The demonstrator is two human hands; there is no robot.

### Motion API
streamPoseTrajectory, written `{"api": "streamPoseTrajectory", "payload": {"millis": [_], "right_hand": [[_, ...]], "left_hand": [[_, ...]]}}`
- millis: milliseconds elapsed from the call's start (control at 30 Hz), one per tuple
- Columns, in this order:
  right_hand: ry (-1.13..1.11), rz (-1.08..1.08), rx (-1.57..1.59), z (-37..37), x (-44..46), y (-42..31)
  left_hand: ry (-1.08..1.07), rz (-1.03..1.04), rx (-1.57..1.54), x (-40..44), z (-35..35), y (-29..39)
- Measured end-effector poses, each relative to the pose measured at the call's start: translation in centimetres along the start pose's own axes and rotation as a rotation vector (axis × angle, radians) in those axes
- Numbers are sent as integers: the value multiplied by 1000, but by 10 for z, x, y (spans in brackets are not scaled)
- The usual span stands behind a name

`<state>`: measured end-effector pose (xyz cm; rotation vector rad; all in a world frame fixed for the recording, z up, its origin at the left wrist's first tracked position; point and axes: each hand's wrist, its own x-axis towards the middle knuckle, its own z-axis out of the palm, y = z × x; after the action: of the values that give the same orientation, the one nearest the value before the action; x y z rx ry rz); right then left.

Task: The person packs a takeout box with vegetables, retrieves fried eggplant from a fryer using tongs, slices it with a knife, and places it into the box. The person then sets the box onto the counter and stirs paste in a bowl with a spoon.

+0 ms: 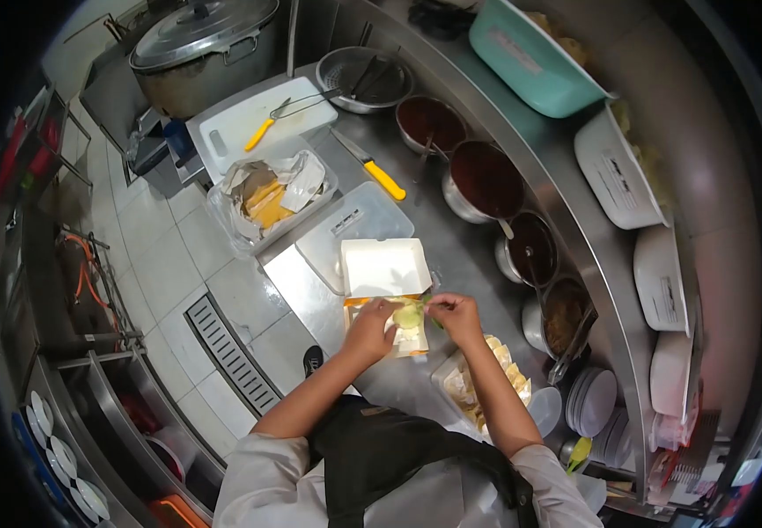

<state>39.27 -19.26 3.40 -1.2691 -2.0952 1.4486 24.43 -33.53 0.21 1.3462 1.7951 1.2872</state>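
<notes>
While both hands work over one box, the surroundings read from left to right as follows. White dishes (66, 456), grouped, far lower left. Lidded metal pot (194, 90), large, upper left. Floor drain (231, 354), slotted, set among pale tiles. White cutting board (222, 132), bearing a yellow-handled knife (261, 133). Clear plastic tub (224, 225), near the board, paper-lined, yellow-orange food (268, 204) within. Translucent lid (372, 207), flat on the steel counter, labelled. Metal colander (335, 69), utensils inside. Left hand (370, 327), at the box's left part; thumb and fingers somewhat apart, beside the pale green food; grip not discernible. Second yellow-handled knife (385, 180), beside the translucent lid. White takeaway box (382, 264), cover folded back, base nearer the person. Pale green food (409, 316), one portion, over the box base, between the hands. Right hand (456, 317), at the box's right edge; fingertips drawn close together, whatever they pinch too small to tell. Metal bowls (462, 208), in a row, several with dark red sauce. Food tray (444, 377), pale pieces, partly behind the right forearm. Green tub (530, 66) and white tubs (611, 180), on the shelf. Stacked plates (594, 398), lower right.
</notes>
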Motion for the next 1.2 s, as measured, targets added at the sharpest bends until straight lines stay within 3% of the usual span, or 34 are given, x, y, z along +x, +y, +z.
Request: {"api": "streamPoseTrajectory", "payload": {"millis": [67,233,333,533,933,1200], "right_hand": [[45,-60,-34,8,21,13],[115,-174,-248,20,33,24],[88,-150,-242,23,31,31],[46,-323,-346,18,32,21],[94,-321,-520,26,13,8],[283,-333,-481,-71,-85,-10]], "left_hand": [[123,159,255,13,-2,-9],[84,132,249,33,6,-21],[102,134,280,39,8,-25],[145,170,250,44,8,-26],[134,172,258,39,7,-25],[263,108,290,-7,-37,24]]}}
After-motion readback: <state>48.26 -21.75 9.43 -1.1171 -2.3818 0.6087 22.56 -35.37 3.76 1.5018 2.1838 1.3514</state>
